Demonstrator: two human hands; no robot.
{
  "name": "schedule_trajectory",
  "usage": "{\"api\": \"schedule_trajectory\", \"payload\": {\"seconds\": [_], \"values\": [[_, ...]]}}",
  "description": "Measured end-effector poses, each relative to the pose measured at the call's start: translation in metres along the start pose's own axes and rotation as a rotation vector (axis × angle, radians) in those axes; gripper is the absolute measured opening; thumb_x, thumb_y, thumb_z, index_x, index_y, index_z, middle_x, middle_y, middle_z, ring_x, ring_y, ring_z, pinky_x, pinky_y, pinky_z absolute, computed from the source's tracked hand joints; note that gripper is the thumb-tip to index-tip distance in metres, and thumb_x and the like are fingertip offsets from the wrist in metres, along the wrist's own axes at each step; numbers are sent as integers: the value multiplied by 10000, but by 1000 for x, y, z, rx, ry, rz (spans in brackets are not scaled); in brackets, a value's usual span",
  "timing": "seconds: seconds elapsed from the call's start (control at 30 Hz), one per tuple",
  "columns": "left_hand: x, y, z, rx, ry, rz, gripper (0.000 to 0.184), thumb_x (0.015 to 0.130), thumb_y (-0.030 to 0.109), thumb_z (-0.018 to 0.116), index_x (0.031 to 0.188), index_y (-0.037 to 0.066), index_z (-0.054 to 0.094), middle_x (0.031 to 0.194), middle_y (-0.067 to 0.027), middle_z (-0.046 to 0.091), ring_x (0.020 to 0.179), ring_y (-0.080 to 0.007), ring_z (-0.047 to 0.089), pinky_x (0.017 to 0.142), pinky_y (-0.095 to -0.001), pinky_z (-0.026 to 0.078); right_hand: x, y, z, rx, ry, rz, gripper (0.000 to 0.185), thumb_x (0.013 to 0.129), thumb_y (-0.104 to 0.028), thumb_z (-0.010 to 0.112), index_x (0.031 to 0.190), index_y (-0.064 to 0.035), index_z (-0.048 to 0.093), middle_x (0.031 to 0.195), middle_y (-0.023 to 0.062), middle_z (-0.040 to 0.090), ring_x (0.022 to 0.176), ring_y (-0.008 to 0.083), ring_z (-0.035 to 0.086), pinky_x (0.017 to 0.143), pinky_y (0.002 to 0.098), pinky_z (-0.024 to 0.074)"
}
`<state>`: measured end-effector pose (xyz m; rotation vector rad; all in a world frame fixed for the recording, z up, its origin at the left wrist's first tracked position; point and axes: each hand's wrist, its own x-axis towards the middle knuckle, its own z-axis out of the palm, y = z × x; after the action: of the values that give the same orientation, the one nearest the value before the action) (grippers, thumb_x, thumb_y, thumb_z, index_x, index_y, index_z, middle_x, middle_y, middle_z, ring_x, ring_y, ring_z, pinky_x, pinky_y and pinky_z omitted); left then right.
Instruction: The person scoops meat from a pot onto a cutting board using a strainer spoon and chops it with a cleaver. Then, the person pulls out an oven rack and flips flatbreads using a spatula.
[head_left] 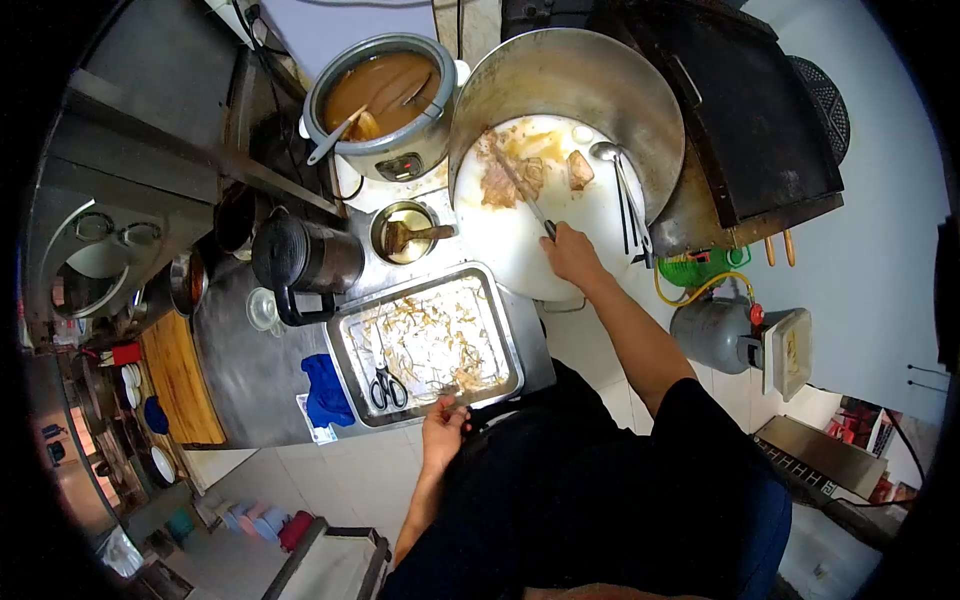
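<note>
My right hand [575,257] grips the dark handle of a knife [536,208]. Its blade reaches across the round white board [500,255] into chopped brown meat [500,185]. A separate chunk of meat [579,171] lies to the right of that pile. At the near edge of a metal tray [508,345], my left hand [443,430] has its fingers curled together; whatever is in them I cannot make out. Scattered brownish scraps [440,335] cover the tray's bottom, and black-handled scissors [386,388] lie in its near left corner.
A tall metal wall [570,65] curves behind the board. A ladle [606,152] lies on the board's right. Left stand a cooker of brown liquid [395,158], a bowl with a brush [408,236] and a dark jug [325,262]. A gas cylinder [715,335] stands right.
</note>
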<state>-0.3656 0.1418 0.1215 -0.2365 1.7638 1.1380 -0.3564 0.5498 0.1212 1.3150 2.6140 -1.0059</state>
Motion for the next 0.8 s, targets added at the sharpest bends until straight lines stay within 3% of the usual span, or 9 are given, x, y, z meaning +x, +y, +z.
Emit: {"api": "schedule_trajectory", "payload": {"seconds": [0.33,0.43,0.8], "values": [[4,-17,-2,-53,-19,50,284,972,118,629,1219,18,530,853,-56,663,649,-102,606,500,-246,442,6,-5,-6,-5,4,32,418,952,-349,606,1008,64,568,918,316,671,894,472,667,826,530,524],[2,-11,-1,21,-38,36,339,980,135,624,1277,22,504,898,-56,676,671,-114,620,519,-260,450,9,2,-4,0,21,37,416,954,-351,604,1010,61,570,927,320,672,903,473,665,834,531,521],[-2,-10,-2,-22,-23,31,301,989,146,614,1247,24,519,887,-56,676,672,-119,616,532,-254,454,-4,-11,9,-43,-6,-31,386,961,-333,593,1023,47,570,964,300,681,916,464,667,841,528,524]]}}
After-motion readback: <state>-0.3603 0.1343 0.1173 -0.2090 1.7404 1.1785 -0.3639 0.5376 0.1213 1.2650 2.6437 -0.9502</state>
